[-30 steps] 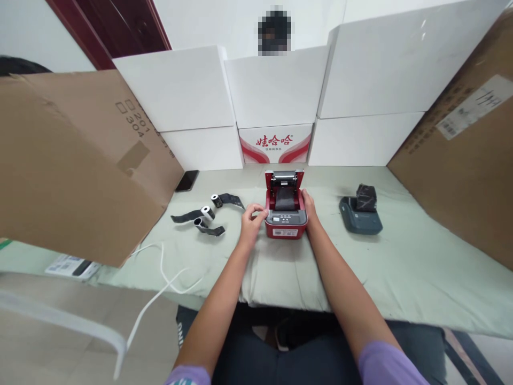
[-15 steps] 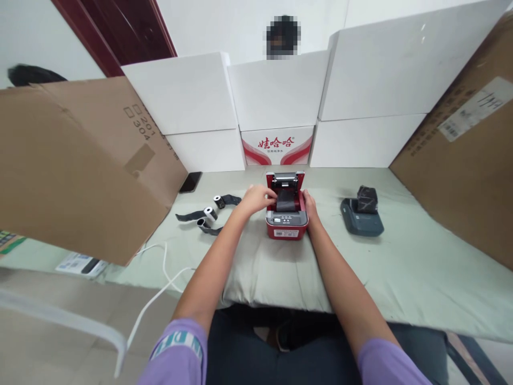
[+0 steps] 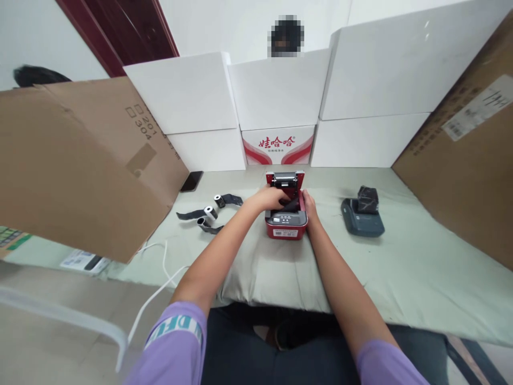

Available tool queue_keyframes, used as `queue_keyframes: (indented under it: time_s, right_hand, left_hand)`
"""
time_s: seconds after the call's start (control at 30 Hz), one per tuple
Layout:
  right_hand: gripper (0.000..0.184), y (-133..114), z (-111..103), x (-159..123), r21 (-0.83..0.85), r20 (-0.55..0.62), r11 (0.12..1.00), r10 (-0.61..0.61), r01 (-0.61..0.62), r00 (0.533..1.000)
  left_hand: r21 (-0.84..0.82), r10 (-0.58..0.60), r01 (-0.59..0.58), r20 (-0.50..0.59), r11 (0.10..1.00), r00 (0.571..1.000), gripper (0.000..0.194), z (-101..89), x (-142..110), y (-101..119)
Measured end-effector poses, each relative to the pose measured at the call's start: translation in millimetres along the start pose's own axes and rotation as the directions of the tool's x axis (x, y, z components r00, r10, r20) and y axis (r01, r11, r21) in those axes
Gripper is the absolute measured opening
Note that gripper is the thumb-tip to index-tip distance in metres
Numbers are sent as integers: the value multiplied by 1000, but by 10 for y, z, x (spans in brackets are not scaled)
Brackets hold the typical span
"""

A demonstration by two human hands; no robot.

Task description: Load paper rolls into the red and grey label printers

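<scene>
A small red and grey label printer (image 3: 287, 232) stands in front of me with its lid (image 3: 285, 180) swung up. My left hand (image 3: 272, 198) reaches into the open compartment from the left. Its fingers are bent over the black paper (image 3: 292, 205), and their tips are partly hidden inside. Against the printer's right wall rests my right hand (image 3: 310, 205), its fingers along the side and holding the body. Left of the printer lie several small rolls with black strips, among them a white-ended roll (image 3: 210, 213).
A dark grey portable printer (image 3: 364, 222) with black paper sticking up stands at the right. A phone (image 3: 192, 181) lies by the left cardboard sheet (image 3: 92, 171). White boxes (image 3: 280, 91) wall off the back, and another cardboard panel (image 3: 468, 149) the right. A person's head shows behind.
My left hand has moved right and deeper into the printer, from the compartment's left edge to over the black paper, which now slants. My right hand has stayed at the printer's side.
</scene>
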State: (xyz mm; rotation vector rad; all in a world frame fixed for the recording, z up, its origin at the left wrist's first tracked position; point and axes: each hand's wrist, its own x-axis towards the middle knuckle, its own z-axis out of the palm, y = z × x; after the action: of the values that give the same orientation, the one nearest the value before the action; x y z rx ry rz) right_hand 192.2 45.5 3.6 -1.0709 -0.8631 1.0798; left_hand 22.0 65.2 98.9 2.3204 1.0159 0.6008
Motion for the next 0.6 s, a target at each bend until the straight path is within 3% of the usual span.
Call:
queue_keyframes:
  time_s: [0.13, 0.33, 0.43, 0.6]
  right_hand:
    - [52, 13, 22, -5, 0, -42, 999, -40, 40, 998]
    - [51, 20, 23, 14, 37, -31, 999, -24, 25, 999]
    - [50, 30, 9, 18, 65, -12, 997, -39, 40, 999]
    - [52, 43, -5, 13, 53, 15, 998, -36, 35, 999]
  left_hand:
    - [40, -38, 37, 15, 998, 999, 21, 40, 43, -2]
    - [91, 67, -71, 53, 993, 996, 23, 23, 10, 44]
    - [-16, 24, -22, 79, 1000, 997, 22, -73, -60, 136]
    - [-273, 12, -6, 21, 962, 1000, 32, -276, -367, 294]
